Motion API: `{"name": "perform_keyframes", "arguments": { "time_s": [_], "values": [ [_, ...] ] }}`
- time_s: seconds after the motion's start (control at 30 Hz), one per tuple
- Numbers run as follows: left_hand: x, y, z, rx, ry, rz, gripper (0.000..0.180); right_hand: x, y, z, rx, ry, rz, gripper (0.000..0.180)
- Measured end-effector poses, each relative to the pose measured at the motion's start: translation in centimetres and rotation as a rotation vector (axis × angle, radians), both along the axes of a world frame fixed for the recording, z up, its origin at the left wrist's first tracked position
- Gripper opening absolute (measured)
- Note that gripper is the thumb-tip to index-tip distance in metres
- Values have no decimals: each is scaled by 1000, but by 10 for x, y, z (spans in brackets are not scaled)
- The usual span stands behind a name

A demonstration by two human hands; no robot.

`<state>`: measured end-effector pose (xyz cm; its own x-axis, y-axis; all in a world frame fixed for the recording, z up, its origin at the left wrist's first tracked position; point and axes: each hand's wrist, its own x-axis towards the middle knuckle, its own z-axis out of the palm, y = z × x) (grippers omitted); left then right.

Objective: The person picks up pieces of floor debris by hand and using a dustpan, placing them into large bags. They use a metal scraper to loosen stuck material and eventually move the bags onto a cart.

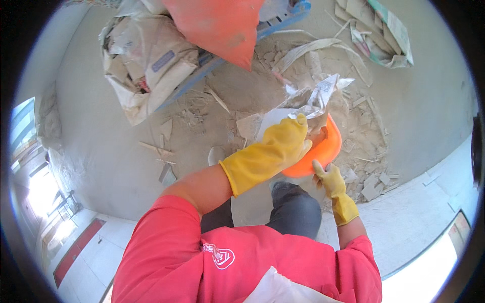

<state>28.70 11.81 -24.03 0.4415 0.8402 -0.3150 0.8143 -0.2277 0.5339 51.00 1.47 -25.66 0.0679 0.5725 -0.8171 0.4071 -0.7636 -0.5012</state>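
Observation:
Both my hands wear yellow rubber gloves. My left hand (283,141) is closed on the edge of a crumpled white sack (323,93), whose mouth gapes beside the orange vessel. My right hand (331,183) grips the near rim of a rounded orange plastic vessel (331,146); whether it is a basin or a hard hat I cannot tell. The vessel tilts against the sack's mouth, with dusty brown matter showing inside. My left forearm and glove hide part of the sack and of the vessel's left side.
Broken board pieces (371,187) and dust cover the floor around the sack. A filled white sack (151,55) and an orange sack (217,25) rest on a blue frame (189,83) at the far left. Another sack of board scraps (386,38) lies far right.

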Motion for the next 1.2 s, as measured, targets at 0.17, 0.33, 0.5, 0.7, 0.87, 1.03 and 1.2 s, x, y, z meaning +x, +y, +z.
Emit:
{"name": "perform_keyframes", "arguments": {
  "time_s": [0.17,0.33,0.5,0.7,0.87,1.03,1.2],
  "values": [
    [-51,-29,131,69,-144,126,60,-42,-12,138,-50,39,67,55],
    [-121,-48,251,123,-70,267,51,-116,-17,248,-65,145,77,57],
    [-235,-26,316,216,4,409,56,-235,28,301,11,210,134,55],
    [-426,66,313,392,-119,415,57,-424,124,307,64,67,229,54],
    [-587,161,270,512,-226,357,41,-582,206,274,70,145,113,55],
    [-708,245,208,487,-178,328,51,-700,293,226,25,196,18,54],
    [-770,289,153,317,-86,348,76,-761,353,209,48,96,58,48]
  ]
}}
